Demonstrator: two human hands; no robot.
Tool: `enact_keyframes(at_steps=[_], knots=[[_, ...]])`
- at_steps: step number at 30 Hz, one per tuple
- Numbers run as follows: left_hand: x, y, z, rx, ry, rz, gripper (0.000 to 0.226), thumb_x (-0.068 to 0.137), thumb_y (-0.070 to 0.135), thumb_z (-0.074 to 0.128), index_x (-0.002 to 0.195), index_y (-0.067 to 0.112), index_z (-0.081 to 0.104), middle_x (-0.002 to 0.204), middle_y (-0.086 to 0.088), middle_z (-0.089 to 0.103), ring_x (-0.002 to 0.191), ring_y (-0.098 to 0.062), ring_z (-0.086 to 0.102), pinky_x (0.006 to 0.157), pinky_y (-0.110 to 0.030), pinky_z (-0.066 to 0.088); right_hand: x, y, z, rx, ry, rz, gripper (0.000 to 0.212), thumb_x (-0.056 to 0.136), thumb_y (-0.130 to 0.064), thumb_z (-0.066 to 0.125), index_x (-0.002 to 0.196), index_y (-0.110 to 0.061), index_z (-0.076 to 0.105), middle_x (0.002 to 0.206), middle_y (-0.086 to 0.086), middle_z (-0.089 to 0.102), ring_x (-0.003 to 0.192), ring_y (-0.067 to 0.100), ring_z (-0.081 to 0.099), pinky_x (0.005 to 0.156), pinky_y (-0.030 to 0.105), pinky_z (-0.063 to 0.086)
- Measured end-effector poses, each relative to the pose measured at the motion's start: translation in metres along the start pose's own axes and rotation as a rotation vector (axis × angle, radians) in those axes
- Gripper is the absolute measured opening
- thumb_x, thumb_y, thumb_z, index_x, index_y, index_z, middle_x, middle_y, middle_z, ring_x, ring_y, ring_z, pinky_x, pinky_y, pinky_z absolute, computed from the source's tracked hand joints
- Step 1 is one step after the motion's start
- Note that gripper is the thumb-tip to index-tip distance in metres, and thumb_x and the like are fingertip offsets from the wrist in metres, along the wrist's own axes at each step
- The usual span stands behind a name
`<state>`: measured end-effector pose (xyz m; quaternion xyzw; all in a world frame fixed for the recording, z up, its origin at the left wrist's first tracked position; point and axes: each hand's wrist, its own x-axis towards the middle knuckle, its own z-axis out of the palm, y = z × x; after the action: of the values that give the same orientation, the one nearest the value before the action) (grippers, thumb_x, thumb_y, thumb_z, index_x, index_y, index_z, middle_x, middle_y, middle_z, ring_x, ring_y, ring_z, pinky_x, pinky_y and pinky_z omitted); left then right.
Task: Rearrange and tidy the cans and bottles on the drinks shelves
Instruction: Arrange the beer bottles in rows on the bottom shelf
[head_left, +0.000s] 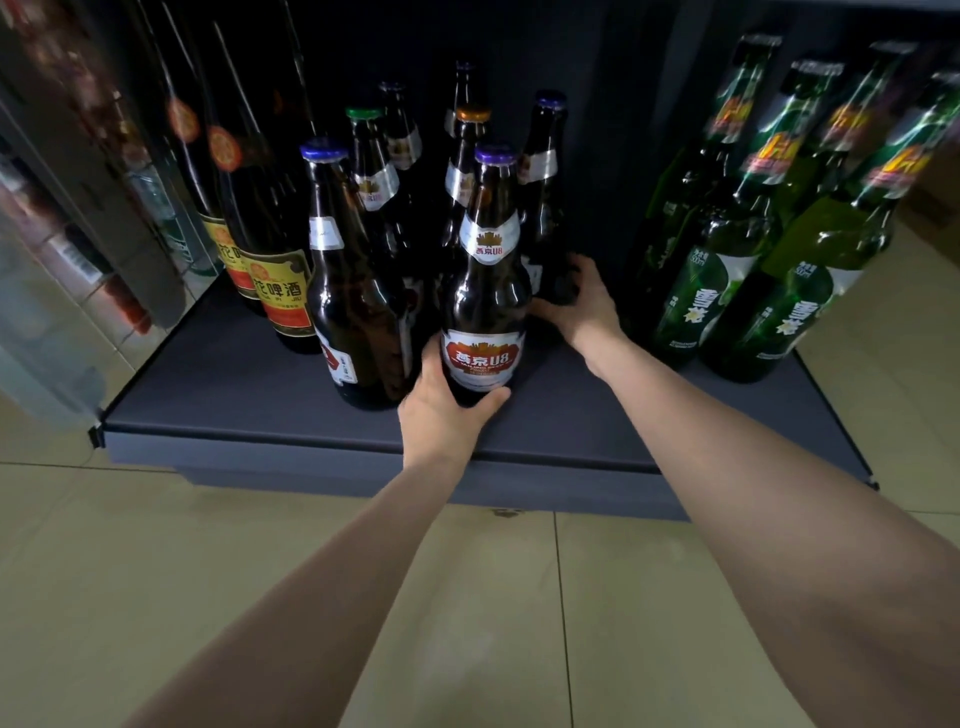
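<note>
Here, a dark grey bottom shelf (234, 374) is seen just above the tiled floor (467, 597), carrying green bottles (727, 270) at the right, yellow-labelled dark bottles (270, 280) at the left and a cluster of brown beer bottles (363, 234) between them. The front brown bottle (485, 291), upright near the shelf's edge, is gripped at its base by the left hand (441, 410). A brown bottle (543, 208) behind it is clasped low down by the right hand (582, 301).

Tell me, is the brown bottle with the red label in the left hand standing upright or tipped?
Upright. The brown bottle stands with its base on the shelf, purple cap on top; the left hand grips its base.
</note>
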<state>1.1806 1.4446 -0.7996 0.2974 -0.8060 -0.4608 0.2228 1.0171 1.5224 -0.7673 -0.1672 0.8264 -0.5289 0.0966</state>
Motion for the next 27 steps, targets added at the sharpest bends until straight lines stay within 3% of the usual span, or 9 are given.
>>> enact_keyframes(at_steps=[5,13,18,23,27], knots=[[0.000,0.001,-0.001,-0.049,0.019,-0.026,0.083,0.071,0.027,0.080,0.140,0.021,0.034,0.127,0.004,0.056,0.121,-0.011,0.048,0.097,-0.015,0.034,0.016,-0.001,0.013,0.047,-0.063,-0.017,0.089,0.075,-0.019,0.077,0.146,-0.019,0.025,0.140,0.006,0.047,0.128,0.022,0.044,0.104,0.031,0.036],[-0.001,0.004,-0.003,-0.021,0.000,-0.027,0.084,0.072,0.029,0.078,0.141,0.020,0.031,0.129,0.001,0.055,0.123,-0.016,0.048,0.105,-0.028,0.037,0.013,0.005,0.006,0.050,-0.019,-0.007,0.090,0.070,-0.022,0.081,0.143,-0.017,0.029,0.136,0.005,0.051,0.124,0.021,0.048,0.101,0.032,0.041],[0.000,0.006,-0.004,-0.028,-0.020,-0.031,0.085,0.074,0.028,0.077,0.142,0.020,0.029,0.131,0.000,0.053,0.124,-0.017,0.046,0.105,-0.029,0.037,0.007,0.010,-0.011,0.037,-0.025,0.033,0.093,0.066,-0.027,0.084,0.141,-0.018,0.030,0.133,0.003,0.052,0.122,0.019,0.049,0.103,0.035,0.042],[0.000,0.004,-0.004,-0.038,-0.031,-0.044,0.085,0.074,0.028,0.077,0.143,0.020,0.028,0.132,0.000,0.053,0.125,-0.017,0.046,0.106,-0.029,0.037,-0.007,0.012,-0.002,-0.079,0.135,0.024,0.080,0.072,-0.021,0.080,0.136,-0.010,0.033,0.139,0.012,0.035,0.124,0.025,0.042,0.095,0.027,0.037],[0.001,0.003,-0.003,-0.036,-0.024,-0.037,0.083,0.074,0.028,0.077,0.142,0.020,0.029,0.131,0.001,0.054,0.124,-0.016,0.047,0.105,-0.027,0.036,-0.007,0.017,0.008,-0.150,0.223,0.029,0.066,0.074,-0.018,0.078,0.127,-0.002,0.041,0.132,0.015,0.045,0.120,0.028,0.047,0.091,0.029,0.040]])
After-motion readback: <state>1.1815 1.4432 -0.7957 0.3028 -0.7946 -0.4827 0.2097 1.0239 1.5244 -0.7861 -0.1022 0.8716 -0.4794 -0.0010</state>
